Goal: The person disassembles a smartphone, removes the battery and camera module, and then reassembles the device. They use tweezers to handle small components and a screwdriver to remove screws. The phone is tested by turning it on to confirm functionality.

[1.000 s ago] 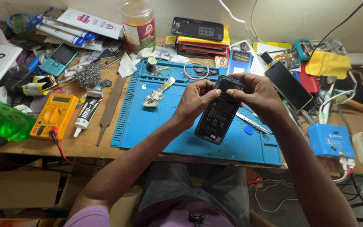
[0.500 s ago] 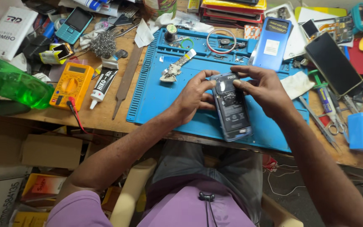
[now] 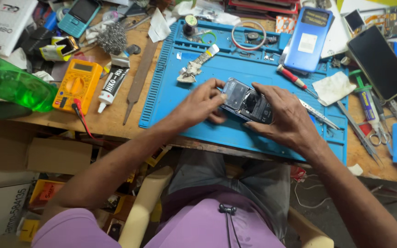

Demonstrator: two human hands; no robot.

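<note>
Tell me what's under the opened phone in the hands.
The blue work mat lies under the opened phone, which both the left hand and right hand grip. Whether the phone rests on the mat, or anything small sits beneath, is hidden by hands and phone.

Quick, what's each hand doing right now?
Left hand: fingers closed on the opened dark phone, gripping its left end.
Right hand: closed over the same phone's right end.

We list a wooden desk (image 3: 116, 121) carrying: blue work mat (image 3: 198, 73), yellow multimeter (image 3: 76, 85), glue tube (image 3: 111, 82), metal file (image 3: 138, 80), green bottle (image 3: 10, 82), steel-wool ball (image 3: 112, 39), teal keypad phone (image 3: 80, 16), tweezers (image 3: 359, 131).
</note>
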